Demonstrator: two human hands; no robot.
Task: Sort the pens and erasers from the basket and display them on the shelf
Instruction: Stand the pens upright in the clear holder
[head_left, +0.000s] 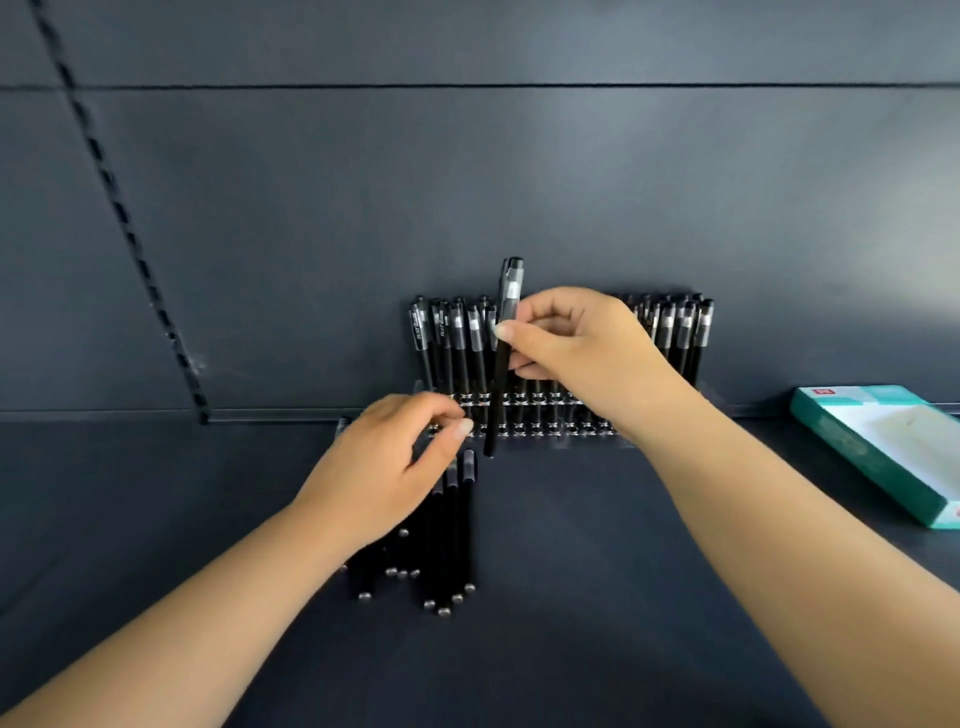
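On the left, my left hand (384, 467) rests over the pile of black pens (441, 540) lying on the dark shelf (597, 571). Its thumb and first finger come close together above the pen caps, but I cannot tell if they are pinching one yet. The pens in the pile lie long-ways, caps toward 12 o'clock and tips toward 6 o'clock.

In the middle, my right hand (576, 343) pinches one black pen (501, 364) between thumb and fingers. This pen stands almost straight up, cap at 12 o'clock, tip at 6 o'clock. Its tip hangs just in front of the clear pen rack (545, 431), over the front row of little holes. The hole I want looks to be right under the tip, so I think the next move is straight down. If the pen tilts, it could miss the hole or bump the pens already standing (457, 338) just behind it.

Far to the right, at 3 o'clock, a green and white box (883, 447) lies open on the shelf.
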